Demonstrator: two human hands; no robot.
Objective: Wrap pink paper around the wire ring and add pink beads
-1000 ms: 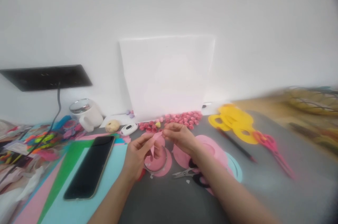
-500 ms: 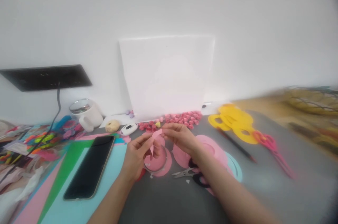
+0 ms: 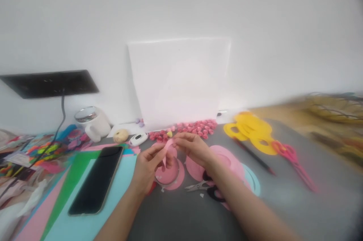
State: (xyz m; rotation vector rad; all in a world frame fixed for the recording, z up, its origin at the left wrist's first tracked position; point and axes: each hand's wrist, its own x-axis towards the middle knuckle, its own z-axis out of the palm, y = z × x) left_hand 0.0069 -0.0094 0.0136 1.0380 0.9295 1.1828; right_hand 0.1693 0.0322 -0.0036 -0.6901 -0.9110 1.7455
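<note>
Between my hands is a narrow pink paper strip, bent at its upper part. My left hand pinches it from the left, with its lower end hanging below the fingers. The fingertips of my right hand pinch its upper end. Below lie round pink paper pieces. Scissors with black handles rest partly under my right forearm, beside a larger pink paper circle. Several small rolled pink and red paper pieces sit behind my hands.
At left are a phone on coloured sheets, a white mug and craft bits. To the right are yellow paper rings, a dark pencil and pink scissors. A white board leans on the wall.
The pink strip has curved a little more between my fingers, and its hanging end has shifted slightly. Both hands have stayed almost in place.
</note>
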